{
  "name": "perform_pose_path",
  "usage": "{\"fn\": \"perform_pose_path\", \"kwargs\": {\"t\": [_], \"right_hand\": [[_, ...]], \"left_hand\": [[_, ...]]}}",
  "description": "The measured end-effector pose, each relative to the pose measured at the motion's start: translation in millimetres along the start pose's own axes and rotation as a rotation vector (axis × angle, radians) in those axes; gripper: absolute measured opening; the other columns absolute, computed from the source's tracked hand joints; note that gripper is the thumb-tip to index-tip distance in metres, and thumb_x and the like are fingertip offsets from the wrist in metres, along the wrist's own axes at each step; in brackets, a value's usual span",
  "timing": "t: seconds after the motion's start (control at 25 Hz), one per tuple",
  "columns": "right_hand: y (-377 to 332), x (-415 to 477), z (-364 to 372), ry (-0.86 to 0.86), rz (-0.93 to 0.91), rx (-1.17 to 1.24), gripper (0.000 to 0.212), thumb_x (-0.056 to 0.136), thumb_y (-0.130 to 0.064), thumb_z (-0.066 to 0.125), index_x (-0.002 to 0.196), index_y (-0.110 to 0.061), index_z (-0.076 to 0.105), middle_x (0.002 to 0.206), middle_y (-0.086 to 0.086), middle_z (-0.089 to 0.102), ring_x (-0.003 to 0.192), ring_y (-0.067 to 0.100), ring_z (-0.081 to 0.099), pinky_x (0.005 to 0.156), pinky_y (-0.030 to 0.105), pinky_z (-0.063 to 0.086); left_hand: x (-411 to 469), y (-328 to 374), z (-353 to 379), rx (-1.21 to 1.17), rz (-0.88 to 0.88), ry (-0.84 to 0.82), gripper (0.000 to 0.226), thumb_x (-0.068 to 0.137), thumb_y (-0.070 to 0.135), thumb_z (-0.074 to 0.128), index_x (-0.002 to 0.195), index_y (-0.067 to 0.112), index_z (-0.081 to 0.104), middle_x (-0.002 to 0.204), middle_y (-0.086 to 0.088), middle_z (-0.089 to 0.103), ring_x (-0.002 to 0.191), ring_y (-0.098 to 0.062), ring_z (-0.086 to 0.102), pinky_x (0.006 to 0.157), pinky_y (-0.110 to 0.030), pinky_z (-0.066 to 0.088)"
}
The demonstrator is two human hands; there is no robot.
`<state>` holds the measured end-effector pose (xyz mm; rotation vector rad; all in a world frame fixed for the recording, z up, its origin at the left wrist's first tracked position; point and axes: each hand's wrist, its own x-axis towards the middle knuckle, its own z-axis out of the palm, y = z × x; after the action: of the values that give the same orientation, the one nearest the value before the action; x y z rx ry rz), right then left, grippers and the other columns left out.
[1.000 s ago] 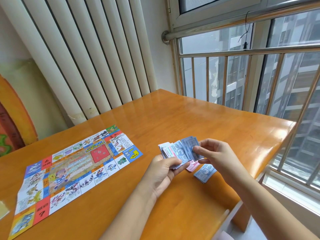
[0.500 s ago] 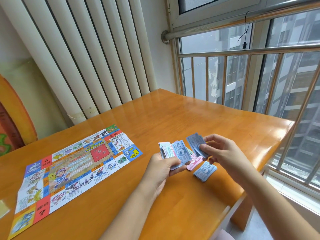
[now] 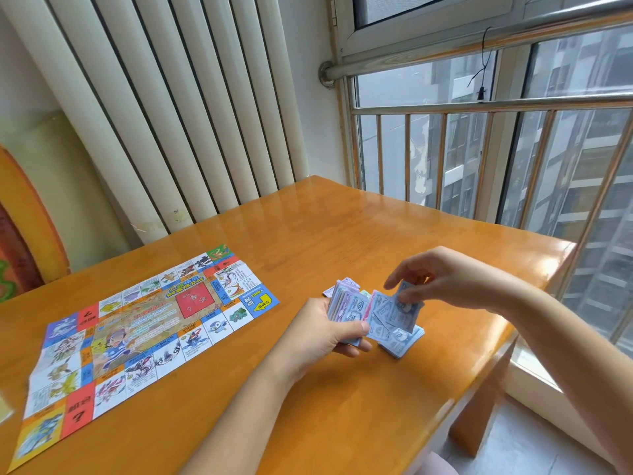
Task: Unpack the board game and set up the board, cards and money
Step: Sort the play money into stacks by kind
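The board (image 3: 144, 334) lay unfolded at nine o'clock from the hands. The left hand (image 3: 325, 337) clamped the money wad (image 3: 346, 308). The right hand (image 3: 452, 279) pinched a blue note (image 3: 407, 311) over the blue pile (image 3: 400, 344) at the wad's four o'clock. Money sorting looked unfinished, and no cards showed.

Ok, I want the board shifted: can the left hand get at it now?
Probably yes: nothing on the table lies between the left hand and the board, but that hand grips a wad of notes.

The left hand (image 3: 325, 334) gripped a stack of play money (image 3: 347, 308), thumb across its face, while the right hand (image 3: 445, 279), held palm-down beside it, pinched a blue note (image 3: 409, 313) at its fingertips.
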<state>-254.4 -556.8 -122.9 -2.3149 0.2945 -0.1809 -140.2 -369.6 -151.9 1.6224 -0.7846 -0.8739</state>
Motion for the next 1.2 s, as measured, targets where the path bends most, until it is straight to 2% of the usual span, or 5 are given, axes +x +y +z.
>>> {"fn": "perform_pose_path", "kwargs": {"t": [0.2,0.44,0.64,0.96,1.2], "right_hand": [[-0.4,-0.9,0.8,-0.026,0.076,0.002,0.014,0.082,-0.018,0.074,0.087,-0.031,0.076,0.087,-0.003,0.075,0.089,0.021,0.067,0.083,0.044,0.052],[-2.4,1.4,8.5,-0.076,0.091,0.102,0.007,0.086,-0.014,0.069,0.083,-0.020,0.067,0.081,-0.003,0.073,0.078,0.009,0.067,0.072,0.026,0.055],[1.9,-0.5,6.6,-0.076,0.110,0.229,0.007,0.084,-0.010,0.069,0.091,-0.013,0.069,0.077,0.000,0.073,0.071,0.009,0.068,0.065,0.022,0.054],[19.3,-5.0,-6.2,-0.035,0.206,0.340,0.007,0.080,-0.005,0.072,0.087,-0.004,0.070,0.081,0.006,0.074,0.070,0.012,0.069,0.061,0.021,0.054],[28.9,-6.9,18.0,-0.033,0.296,0.342,0.007,0.077,-0.009,0.076,0.078,-0.006,0.069,0.074,0.007,0.070,0.063,0.012,0.065,0.057,0.019,0.051]], "left_hand": [[-0.2,-1.8,0.8,0.039,0.024,-0.007,0.013,0.083,0.001,0.068,0.095,0.005,0.065,0.073,-0.002,0.068,0.058,-0.013,0.065,0.049,-0.019,0.049],[-0.6,-0.1,3.8,-0.032,0.003,-0.002,0.011,0.086,0.004,0.065,0.097,0.005,0.063,0.072,0.002,0.070,0.061,-0.012,0.067,0.051,-0.018,0.050],[1.0,-0.5,2.0,-0.098,-0.035,0.031,0.014,0.086,0.005,0.065,0.100,0.003,0.063,0.075,0.000,0.072,0.063,-0.011,0.068,0.051,-0.017,0.050],[7.2,-2.4,-6.4,-0.217,-0.092,0.248,0.010,0.087,0.003,0.064,0.096,0.002,0.062,0.080,-0.009,0.073,0.063,-0.019,0.071,0.048,-0.021,0.054],[5.2,-1.1,-4.0,-0.331,-0.288,0.115,0.013,0.091,0.003,0.056,0.102,-0.004,0.059,0.092,-0.021,0.072,0.068,-0.028,0.072,0.059,-0.032,0.058]]}}
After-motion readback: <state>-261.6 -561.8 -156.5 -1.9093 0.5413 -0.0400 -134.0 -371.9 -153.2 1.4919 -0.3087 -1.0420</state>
